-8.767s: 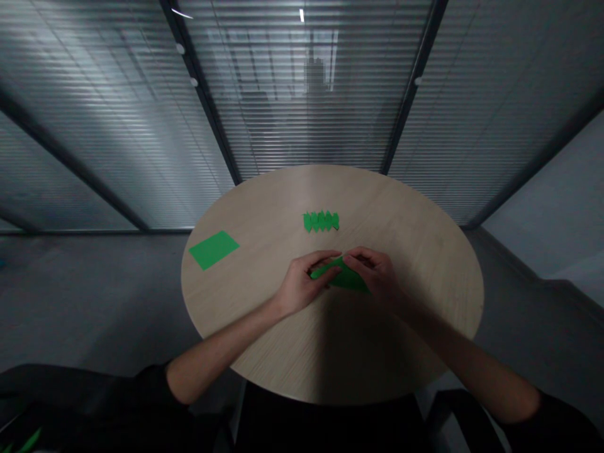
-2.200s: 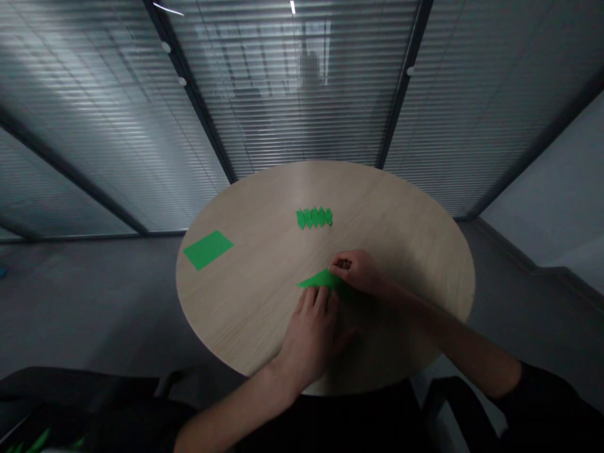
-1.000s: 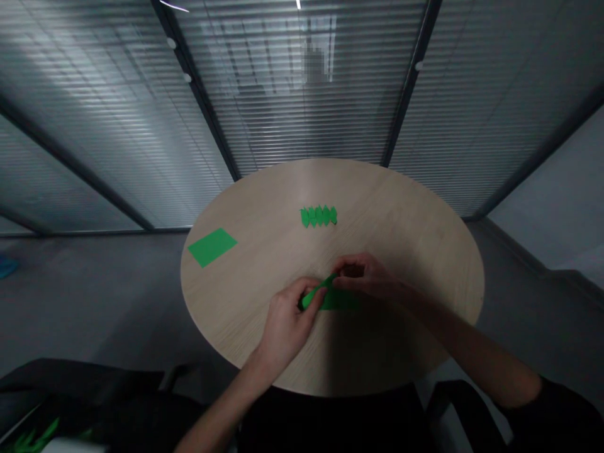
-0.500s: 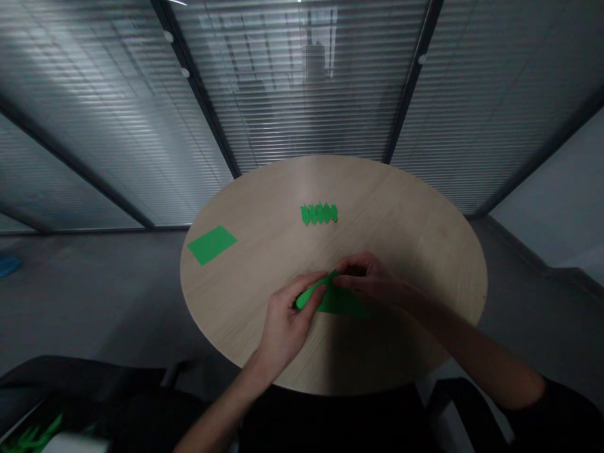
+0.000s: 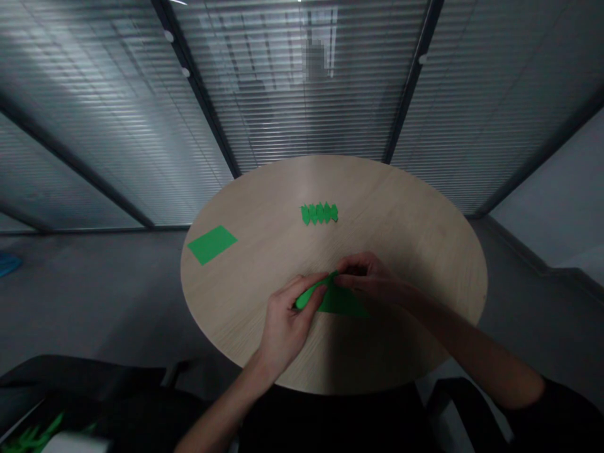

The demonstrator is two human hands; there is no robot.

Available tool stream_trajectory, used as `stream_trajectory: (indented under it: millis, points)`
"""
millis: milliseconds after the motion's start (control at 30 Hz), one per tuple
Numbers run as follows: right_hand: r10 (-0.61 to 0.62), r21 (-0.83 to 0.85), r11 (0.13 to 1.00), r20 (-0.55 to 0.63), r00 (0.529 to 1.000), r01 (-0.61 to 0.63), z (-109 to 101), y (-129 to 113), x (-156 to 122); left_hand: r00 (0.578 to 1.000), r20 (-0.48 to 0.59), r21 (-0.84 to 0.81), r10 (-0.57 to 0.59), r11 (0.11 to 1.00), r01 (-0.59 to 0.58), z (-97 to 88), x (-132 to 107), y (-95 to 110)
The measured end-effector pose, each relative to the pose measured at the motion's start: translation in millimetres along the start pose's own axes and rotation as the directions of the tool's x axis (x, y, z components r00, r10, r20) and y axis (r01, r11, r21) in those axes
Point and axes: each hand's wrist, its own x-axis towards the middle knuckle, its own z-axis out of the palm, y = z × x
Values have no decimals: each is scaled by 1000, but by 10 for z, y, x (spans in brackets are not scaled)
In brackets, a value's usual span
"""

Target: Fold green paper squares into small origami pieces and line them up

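A green paper sheet (image 5: 340, 303) lies on the round wooden table (image 5: 391, 214), its near edge curled up into a narrow fold. My left hand (image 5: 287, 324) is shut on the rolled part at its left end. My right hand (image 5: 368, 277) pinches the upper tip of the same fold, and the fingers hide part of the paper. Farther up the table sits a green zigzag-cut paper strip (image 5: 319, 214), beyond both hands. A flat green paper rectangle (image 5: 212, 245) lies near the left rim.
Behind the table stands a glass wall with blinds (image 5: 302, 94). A dark bag (image 5: 56, 402) with green pieces in it sits at lower left, and a dark chair back (image 5: 462, 406) stands at lower right. Grey floor surrounds the table.
My left hand has moved up from the table's near edge onto the sheet, and the sheet's edge is now curled over between both hands. Over the last half second almost nothing has shifted.
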Motion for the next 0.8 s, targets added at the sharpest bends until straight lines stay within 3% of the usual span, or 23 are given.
stream_trajectory:
  millis: [800]
  points:
    - [41,24,999,28,999,-42,8,-15,9,1000,-14,-22,-10,1000,10,-1,-11,-16]
